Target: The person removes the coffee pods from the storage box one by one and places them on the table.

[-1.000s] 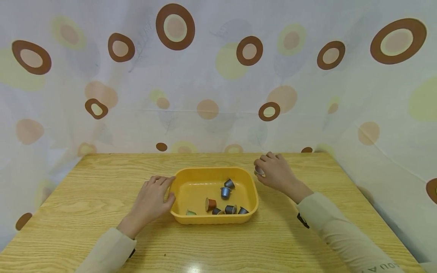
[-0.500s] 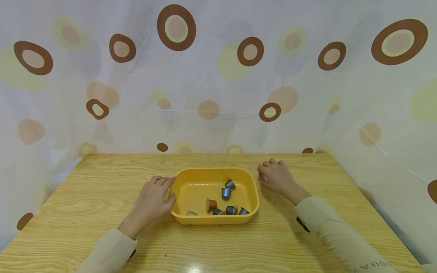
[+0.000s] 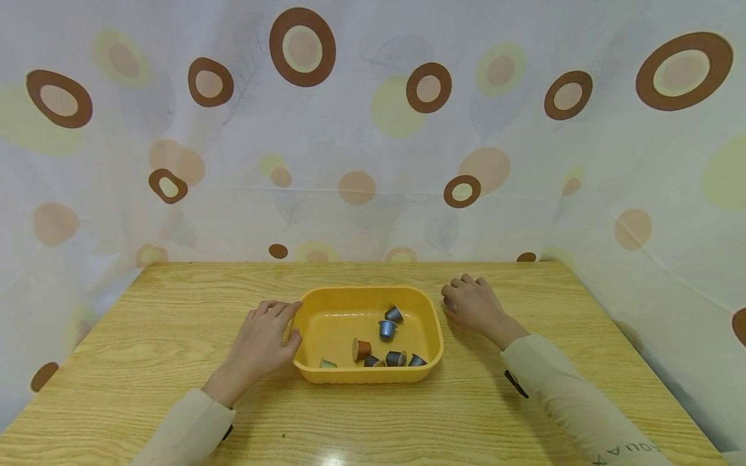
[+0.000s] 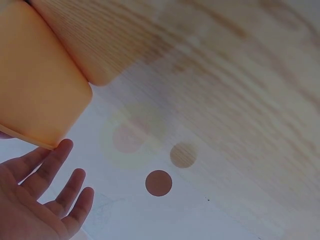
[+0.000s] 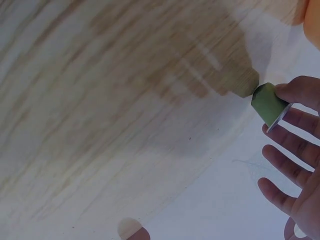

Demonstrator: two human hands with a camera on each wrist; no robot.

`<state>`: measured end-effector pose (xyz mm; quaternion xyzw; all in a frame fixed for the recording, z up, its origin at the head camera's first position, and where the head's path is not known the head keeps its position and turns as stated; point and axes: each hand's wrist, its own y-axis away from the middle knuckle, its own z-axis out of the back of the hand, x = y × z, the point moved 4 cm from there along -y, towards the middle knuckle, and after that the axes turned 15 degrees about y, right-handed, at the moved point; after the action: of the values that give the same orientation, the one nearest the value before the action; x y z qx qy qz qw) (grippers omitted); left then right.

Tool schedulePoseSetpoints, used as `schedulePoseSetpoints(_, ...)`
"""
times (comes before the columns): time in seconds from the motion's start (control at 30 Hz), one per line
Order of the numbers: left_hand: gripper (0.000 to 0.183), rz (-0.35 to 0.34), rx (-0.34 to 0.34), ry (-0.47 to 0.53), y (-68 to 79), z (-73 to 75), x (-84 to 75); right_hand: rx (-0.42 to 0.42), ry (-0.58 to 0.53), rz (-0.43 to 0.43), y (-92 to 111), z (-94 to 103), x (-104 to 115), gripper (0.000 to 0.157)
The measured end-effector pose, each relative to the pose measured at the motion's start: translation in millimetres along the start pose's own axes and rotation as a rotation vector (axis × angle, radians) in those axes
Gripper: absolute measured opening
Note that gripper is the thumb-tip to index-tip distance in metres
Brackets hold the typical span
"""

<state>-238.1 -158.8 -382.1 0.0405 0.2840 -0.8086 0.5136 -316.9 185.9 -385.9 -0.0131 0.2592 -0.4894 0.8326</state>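
My right hand is low over the table, to the right of a yellow plastic basin. Between thumb and fingers it pinches a green coffee capsule, whose narrow end meets its reflection at the tabletop. That capsule is mostly hidden by the fingers in the head view. At the basin's left end, my left hand touches the rim with fingertips and thumb, the other fingers loosely extended. Inside the basin lie several capsules: a blue one, a brown one, a pale green one and dark ones.
The basin stands on a wood-grain table. A white curtain with brown and yellow circles hangs behind the table and along both sides. The basin's near wall partly hides the capsules closest to it.
My right hand has come down and slightly toward me with its capsule, beside the basin's right end. My left hand and the capsules in the basin have kept their places.
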Motion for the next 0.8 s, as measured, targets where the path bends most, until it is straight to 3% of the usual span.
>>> schedulePoseSetpoints(0.8, 0.043, 0.011, 0.009, 0.008, 0.3, -0.6, 1.3, 0.062, -0.049, -0.002, -0.4, -6.3, -3.3, 0.026)
